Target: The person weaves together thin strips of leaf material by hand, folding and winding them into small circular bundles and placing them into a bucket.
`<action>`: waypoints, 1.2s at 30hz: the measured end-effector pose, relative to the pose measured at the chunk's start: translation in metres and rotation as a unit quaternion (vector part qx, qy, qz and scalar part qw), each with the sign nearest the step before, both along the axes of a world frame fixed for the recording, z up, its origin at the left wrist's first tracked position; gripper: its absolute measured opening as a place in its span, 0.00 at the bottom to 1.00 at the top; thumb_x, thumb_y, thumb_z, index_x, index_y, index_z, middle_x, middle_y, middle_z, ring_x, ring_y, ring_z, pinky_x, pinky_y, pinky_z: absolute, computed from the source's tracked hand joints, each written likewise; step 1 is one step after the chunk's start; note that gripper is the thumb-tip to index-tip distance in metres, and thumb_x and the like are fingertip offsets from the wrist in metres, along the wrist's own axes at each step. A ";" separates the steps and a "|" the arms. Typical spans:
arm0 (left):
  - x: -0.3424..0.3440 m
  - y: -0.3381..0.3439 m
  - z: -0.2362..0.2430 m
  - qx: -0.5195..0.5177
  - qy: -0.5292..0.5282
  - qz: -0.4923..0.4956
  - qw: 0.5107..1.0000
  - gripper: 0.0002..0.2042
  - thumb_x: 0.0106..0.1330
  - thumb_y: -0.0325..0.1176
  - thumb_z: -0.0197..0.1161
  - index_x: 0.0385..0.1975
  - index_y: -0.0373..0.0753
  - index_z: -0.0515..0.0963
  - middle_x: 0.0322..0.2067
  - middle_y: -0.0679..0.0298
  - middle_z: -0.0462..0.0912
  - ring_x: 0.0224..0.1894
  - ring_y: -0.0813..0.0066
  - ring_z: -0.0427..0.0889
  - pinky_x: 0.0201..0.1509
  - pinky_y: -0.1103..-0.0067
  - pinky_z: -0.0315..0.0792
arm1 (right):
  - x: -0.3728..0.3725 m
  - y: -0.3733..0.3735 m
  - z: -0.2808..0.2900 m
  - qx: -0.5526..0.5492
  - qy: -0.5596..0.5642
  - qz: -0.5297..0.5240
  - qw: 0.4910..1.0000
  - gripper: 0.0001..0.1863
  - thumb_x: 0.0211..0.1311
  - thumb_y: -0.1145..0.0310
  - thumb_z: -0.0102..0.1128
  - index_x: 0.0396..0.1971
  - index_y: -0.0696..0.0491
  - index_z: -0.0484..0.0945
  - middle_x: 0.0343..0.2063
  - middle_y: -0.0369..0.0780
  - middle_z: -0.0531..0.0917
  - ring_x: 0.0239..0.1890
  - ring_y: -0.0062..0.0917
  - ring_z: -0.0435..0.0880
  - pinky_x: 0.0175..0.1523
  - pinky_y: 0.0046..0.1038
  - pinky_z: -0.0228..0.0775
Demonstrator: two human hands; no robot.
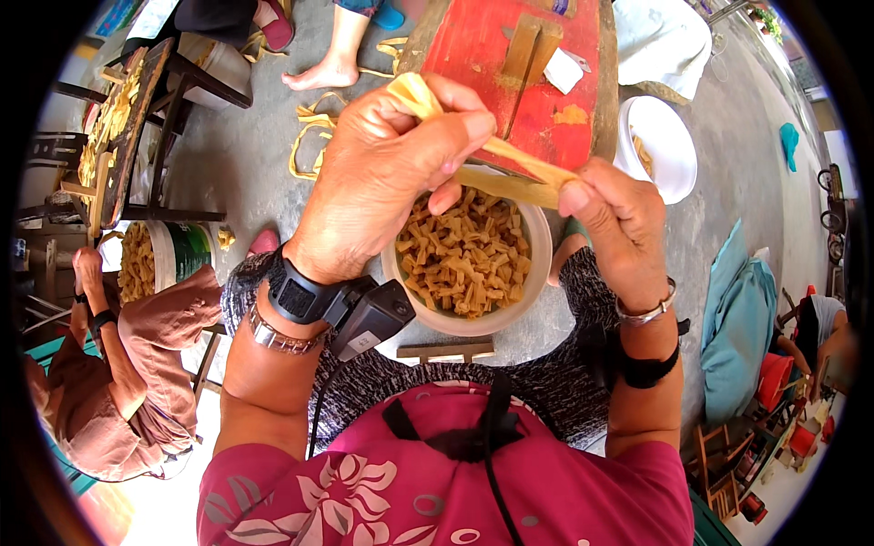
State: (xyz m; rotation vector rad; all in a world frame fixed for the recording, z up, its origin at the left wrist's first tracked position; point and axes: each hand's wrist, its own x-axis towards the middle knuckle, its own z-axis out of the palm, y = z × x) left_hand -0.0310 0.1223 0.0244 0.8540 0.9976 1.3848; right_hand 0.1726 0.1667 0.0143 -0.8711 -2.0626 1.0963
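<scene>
A flat, pale yellow strip (pixel 514 159), like bean curd skin, is stretched between my two hands. My left hand (pixel 387 159) pinches it with thumb and curled fingers, and one end sticks up past the knuckles. To the right, my right hand (pixel 624 223) grips the strip's folded end between thumb and forefinger. A second length of it runs just below the first, toward the left fingers. Beneath the hands stands a round whitish tub (pixel 543 250) between my knees. It holds many small yellow-brown knotted pieces (pixel 464 259).
Ahead is a red-topped table (pixel 464 73) with a wooden block (pixel 531 50) on it. A white bucket (pixel 669 150) stands to its right. Loose strips (pixel 314 136) hang at its left. Another person (pixel 118 391) sits at left, near a tub of pieces (pixel 138 264) and a dark bench (pixel 137 136).
</scene>
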 end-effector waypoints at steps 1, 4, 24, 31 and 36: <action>0.001 0.004 0.001 0.005 -0.005 -0.003 1.000 0.04 0.63 0.28 0.54 0.33 0.35 0.74 0.17 0.74 0.64 0.14 0.91 0.55 0.16 0.89 0.56 | 0.001 0.004 0.005 0.046 -0.021 -0.006 0.999 0.15 0.63 0.65 0.53 0.20 0.60 0.69 0.13 0.36 0.66 0.17 0.18 0.62 0.22 0.22 0.56; 0.001 0.028 0.011 0.047 0.012 -0.015 0.999 0.04 0.63 0.28 0.54 0.34 0.36 0.75 0.19 0.74 0.66 0.14 0.92 0.54 0.17 0.89 0.57 | -0.002 0.021 0.017 0.056 -0.004 -0.076 0.996 0.15 0.63 0.65 0.54 0.21 0.60 0.70 0.12 0.35 0.65 0.17 0.15 0.58 0.22 0.21 0.53; -0.006 0.030 -0.005 -0.009 0.329 -0.044 0.943 0.07 0.62 0.34 0.60 0.28 0.37 0.77 0.16 0.73 0.72 0.15 0.92 0.65 0.16 0.91 0.56 | -0.015 0.025 -0.004 0.031 -0.030 -0.101 0.994 0.10 0.64 0.67 0.50 0.28 0.58 0.70 0.17 0.45 0.73 0.20 0.40 0.72 0.26 0.31 0.64; 0.000 -0.004 -0.022 -0.162 0.341 -0.258 0.889 0.17 0.66 0.45 0.53 0.30 0.34 0.76 0.19 0.67 0.76 0.20 0.82 0.75 0.22 0.86 0.68 | -0.025 -0.017 0.001 0.112 -0.021 0.031 0.993 0.10 0.65 0.65 0.49 0.30 0.56 0.73 0.20 0.43 0.73 0.22 0.36 0.75 0.27 0.29 0.65; 0.017 -0.023 -0.056 -0.250 -0.153 -0.090 0.952 0.21 0.71 0.46 0.42 0.36 0.30 0.71 0.26 0.62 0.76 0.26 0.81 0.75 0.33 0.80 0.72 | -0.037 -0.047 -0.013 0.137 -0.037 0.191 0.971 0.07 0.57 0.63 0.55 0.27 0.50 0.74 0.20 0.38 0.75 0.23 0.35 0.76 0.25 0.32 0.65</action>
